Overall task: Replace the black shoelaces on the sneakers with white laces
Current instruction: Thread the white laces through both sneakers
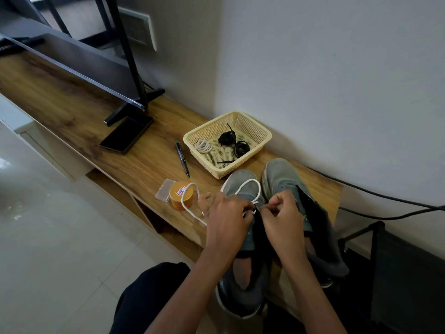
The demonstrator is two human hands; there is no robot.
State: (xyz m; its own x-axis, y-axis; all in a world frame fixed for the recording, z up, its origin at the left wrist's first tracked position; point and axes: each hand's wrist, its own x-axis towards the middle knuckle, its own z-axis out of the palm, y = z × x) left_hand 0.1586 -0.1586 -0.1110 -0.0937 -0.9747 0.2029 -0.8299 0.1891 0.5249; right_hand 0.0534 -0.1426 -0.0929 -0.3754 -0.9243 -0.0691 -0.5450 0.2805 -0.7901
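I'm working on a counter (72,97) that's showing matt wood grain. The sneakers (280,172) are showing grey cloth uppers, dull and scuffed at the toes. The white lace (251,180) is looking like smooth woven cord. By the counter's back edge, the basket (208,125) is showing cream perforated plastic, and the phone (127,135) is gleaming glossy black.

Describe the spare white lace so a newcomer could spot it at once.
Find the wooden shelf along the wall, then the cream mesh basket beyond the sneakers. The spare white lace is the small coil in its left corner; its neighbours are black bundles.
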